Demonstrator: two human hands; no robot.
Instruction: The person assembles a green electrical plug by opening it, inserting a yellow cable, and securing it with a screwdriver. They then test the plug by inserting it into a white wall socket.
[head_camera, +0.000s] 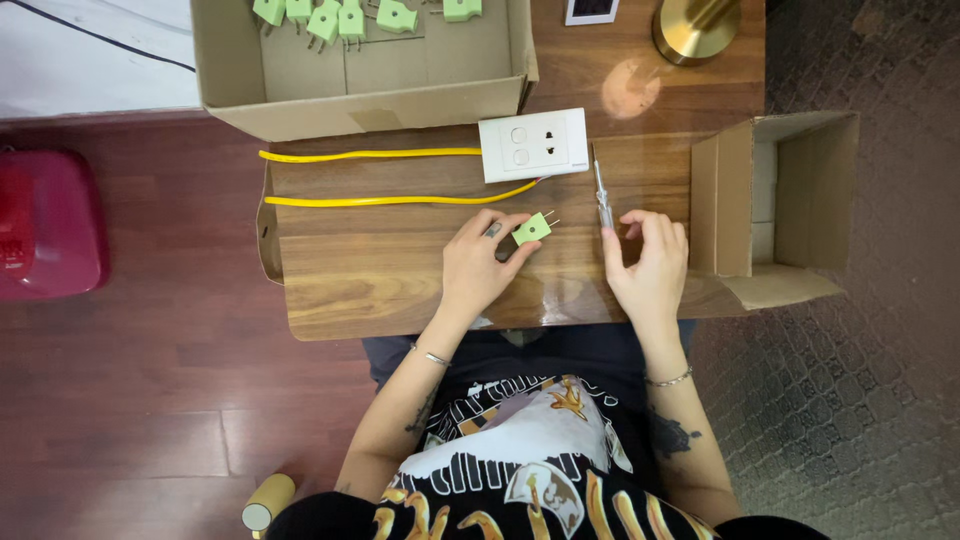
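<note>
At the far left a red container (45, 225) sits on the dark floor, and a cardboard tube (268, 500) lies near the person's knee. On the wooden table (380, 280), an open cardboard box (360, 95) at the back holds more green plugs (330, 18). A yellow cable (390, 178) runs in two strands from the table's left edge to a white socket panel (533, 145).

The person's left hand (478, 265) pinches a small green plug (532, 228) between thumb and fingertips, prongs pointing up and right toward the panel; the plug sits at the fingertips, clear of the palm and just below the panel's lower edge. The right hand (650, 262) closes its thumb and forefinger on the lower end of a slim screwdriver (603, 195), whose shaft lies along the table pointing away from the person, just right of the panel. Plug and tool are near each other but apart.

The step looks like readying a plug for work with the tool; bringing the two together calls for lifting the screwdriver and turning its tip to the plug.

Further right stands an empty cardboard box (780, 200) on its side and a brass lamp base (695, 28).
</note>
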